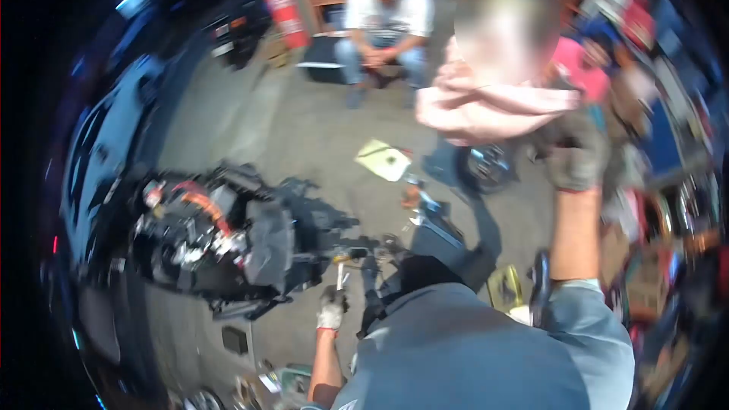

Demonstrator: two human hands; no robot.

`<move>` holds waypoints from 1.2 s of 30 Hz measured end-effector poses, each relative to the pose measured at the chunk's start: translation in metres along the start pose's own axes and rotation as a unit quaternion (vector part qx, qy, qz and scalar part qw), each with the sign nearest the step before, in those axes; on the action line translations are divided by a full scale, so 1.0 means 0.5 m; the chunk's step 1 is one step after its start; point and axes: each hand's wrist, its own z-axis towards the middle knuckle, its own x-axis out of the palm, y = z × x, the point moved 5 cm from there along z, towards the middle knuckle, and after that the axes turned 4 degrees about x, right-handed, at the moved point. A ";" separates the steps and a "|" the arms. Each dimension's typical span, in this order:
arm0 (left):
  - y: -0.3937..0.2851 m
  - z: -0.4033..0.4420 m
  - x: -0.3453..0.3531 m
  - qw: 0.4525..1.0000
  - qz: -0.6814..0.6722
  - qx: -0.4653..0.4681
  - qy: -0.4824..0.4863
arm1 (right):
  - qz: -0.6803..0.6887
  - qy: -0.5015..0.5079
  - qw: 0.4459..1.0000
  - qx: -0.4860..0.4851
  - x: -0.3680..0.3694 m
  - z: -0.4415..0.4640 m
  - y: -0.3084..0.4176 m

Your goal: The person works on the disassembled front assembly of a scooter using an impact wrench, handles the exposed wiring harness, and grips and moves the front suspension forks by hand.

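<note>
My left hand point(332, 310), in a pale glove, is low near the middle, its fingers closed round a slim light-coloured tool point(341, 276). The tool's far end is beside a dark part with a yellowish piece; its exact kind is too blurred to tell. To the left is a partly stripped vehicle body point(213, 239) with dark panels and an orange hose or cable. My right hand point(577, 158), in a dirty grey glove, is raised at the right with fingers curled. Motion blur hides what it holds, if anything. A pink cloth or garment point(497, 112) is close by it.
A person in a white shirt point(387, 23) sits ahead; another in pink point(583, 68) is at the right. A wheel point(486, 167), a pale yellow sheet point(383, 160) and tools point(425, 205) lie on the floor. Cluttered shelves point(653, 258) line the right side.
</note>
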 end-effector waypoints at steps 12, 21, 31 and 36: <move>0.089 -0.080 0.101 0.977 0.085 -0.039 0.191 | 0.109 -0.367 0.888 0.253 -0.395 -0.617 -0.148; 0.183 -0.020 0.134 0.969 0.079 -0.119 0.200 | -0.007 -0.453 0.847 0.277 -0.590 -0.845 -0.253; 0.366 0.000 0.129 0.916 0.196 -0.259 0.234 | -0.010 -0.549 0.803 0.231 -0.728 -0.721 -0.136; 0.272 0.090 0.282 0.921 0.218 -0.243 0.212 | 0.009 -0.524 0.818 0.237 -0.939 -0.589 -0.188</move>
